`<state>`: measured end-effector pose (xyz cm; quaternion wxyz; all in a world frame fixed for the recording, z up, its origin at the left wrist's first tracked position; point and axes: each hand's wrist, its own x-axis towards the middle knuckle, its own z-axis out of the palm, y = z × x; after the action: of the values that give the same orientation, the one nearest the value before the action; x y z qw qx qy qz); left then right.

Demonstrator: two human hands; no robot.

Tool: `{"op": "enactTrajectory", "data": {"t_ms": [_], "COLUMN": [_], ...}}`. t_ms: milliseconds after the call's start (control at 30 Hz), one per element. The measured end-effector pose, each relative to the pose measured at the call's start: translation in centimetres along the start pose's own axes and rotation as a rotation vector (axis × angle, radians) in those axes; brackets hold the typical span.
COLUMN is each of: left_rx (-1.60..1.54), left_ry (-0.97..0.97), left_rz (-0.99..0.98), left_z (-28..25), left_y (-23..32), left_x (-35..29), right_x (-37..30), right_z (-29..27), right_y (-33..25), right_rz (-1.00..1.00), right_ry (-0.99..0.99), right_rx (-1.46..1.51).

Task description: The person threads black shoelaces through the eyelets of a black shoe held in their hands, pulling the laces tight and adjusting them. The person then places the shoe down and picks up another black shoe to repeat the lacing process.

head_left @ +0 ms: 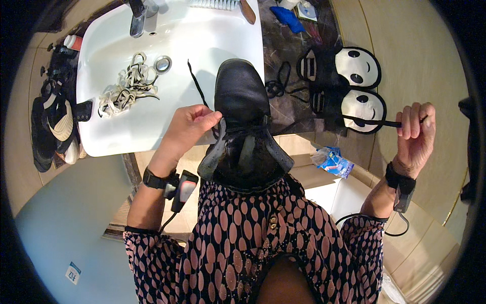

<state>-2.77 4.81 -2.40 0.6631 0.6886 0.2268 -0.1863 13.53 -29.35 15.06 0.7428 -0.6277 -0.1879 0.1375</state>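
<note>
A black leather lace-up shoe [242,91] is in front of me, toe pointing away over the basin's front right and opening toward my body. My left hand [190,126] is closed at the shoe's left side, thumb on its edge by the lacing; what its fingertips grip is partly hidden. Beyond that hand, one loose lace end sticks up over the basin. Far out to the right, my right hand [416,133] pinches the black shoelace [372,122] near its end. The lace stretches almost level toward the shoe, partly lost against the dark counter.
White and black laces [132,88] lie heaped in the white sink [202,40], below a tap [137,23]. A brush [247,11] rests at its back. Two panda-faced items [358,67], black cord [276,87] and a blue packet [334,162] are right; shoes [53,126] stand left.
</note>
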Motion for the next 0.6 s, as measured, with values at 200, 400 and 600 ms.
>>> {"op": "enactTrajectory", "data": {"t_ms": [200, 400, 600], "left_rx": [-0.359, 0.145, 0.326], "left_ry": [-0.083, -0.167, 0.169], "left_rz": [-0.018, 0.564, 0.589], "left_z": [0.0, 0.5, 1.0], "left_y": [1.6, 2.5, 2.1], "left_x": [-1.0, -4.2, -7.6], "right_x": [-0.3, -1.4, -1.8], "right_z": [0.8, 3.1, 7.1], "right_y": [2.5, 4.6, 6.4], "right_rz": [0.059, 0.131, 0.155], "right_ry": [-0.034, -0.133, -0.388], "right_rx": [-0.015, -0.192, -0.27]}}
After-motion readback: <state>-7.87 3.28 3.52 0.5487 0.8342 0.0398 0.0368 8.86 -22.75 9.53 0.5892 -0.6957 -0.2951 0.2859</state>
